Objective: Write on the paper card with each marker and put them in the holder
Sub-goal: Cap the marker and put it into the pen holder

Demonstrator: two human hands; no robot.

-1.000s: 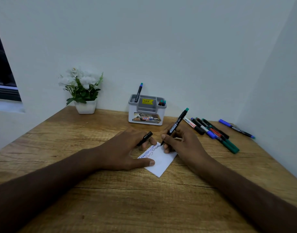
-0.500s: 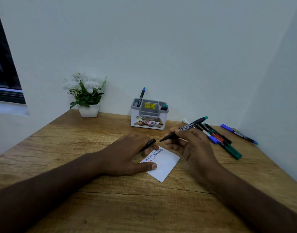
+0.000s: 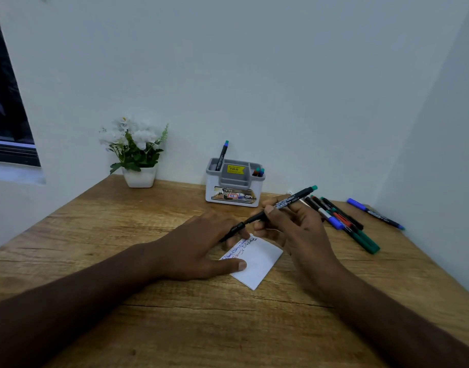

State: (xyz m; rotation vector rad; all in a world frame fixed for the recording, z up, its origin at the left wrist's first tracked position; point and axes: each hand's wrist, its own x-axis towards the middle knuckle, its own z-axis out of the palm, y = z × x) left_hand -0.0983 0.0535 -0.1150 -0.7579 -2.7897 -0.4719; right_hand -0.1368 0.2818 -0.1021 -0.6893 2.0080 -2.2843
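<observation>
Green-tipped marker (image 3: pixel 286 203) is pinched between the right hand's (image 3: pixel 294 229) fingers, its nib aimed at the cap (image 3: pixel 232 232) gripped in the left hand (image 3: pixel 201 248), evidently for recapping. Beneath the left thumb, the paper card (image 3: pixel 257 261) is pinned flat.

The paper card (image 3: pixel 257 264) is white, with blue, red and dark handwriting along its far edge. Beyond it, the holder (image 3: pixel 234 191) is white with a grey top insert, a yellow price sticker and a printed picture label on its front. The marker (image 3: pixel 284 204) above the card is black with a teal end. Right of the holder lie markers (image 3: pixel 342 221) in black, blue, red and green. The table (image 3: pixel 121 235) is brown woodgrain.
</observation>
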